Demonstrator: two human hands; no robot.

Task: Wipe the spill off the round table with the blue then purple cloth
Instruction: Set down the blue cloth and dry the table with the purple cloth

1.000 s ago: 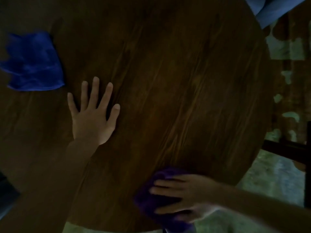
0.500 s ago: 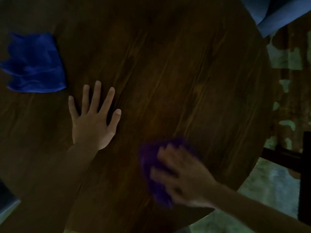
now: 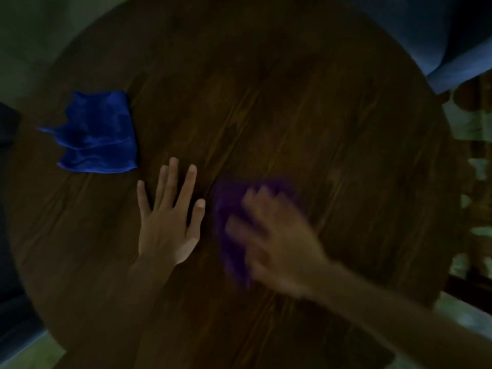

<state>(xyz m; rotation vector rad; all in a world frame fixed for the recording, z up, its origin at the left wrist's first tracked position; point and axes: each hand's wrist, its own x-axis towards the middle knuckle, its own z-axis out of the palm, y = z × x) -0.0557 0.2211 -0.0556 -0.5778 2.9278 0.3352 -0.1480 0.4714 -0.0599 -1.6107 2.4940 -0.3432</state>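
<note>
A round wooden worktop fills most of the dim view from the head camera. The left hand is laid flat on the wood, palm down, with the fingers spread wide and nothing held. Just to its right, the right hand is pressed onto the purple cloth, which is bunched beneath the palm and shows past the fingers on the far and left sides. The right hand and the cloth are blurred, so it cannot be told whether the fingers are curled round the cloth or only laid on top of it. The two hands lie close but apart, with a strip of bare wood between the left thumb and the cloth's edge.

The blue cloth is seen lying loosely folded on the worktop's left part, beyond the left hand and apart from it, touched by neither hand. No spill can be made out on the dark wood. A pale blue fabric shape is seen past the worktop's far right rim, and a patterned floor shows at the right edge.
</note>
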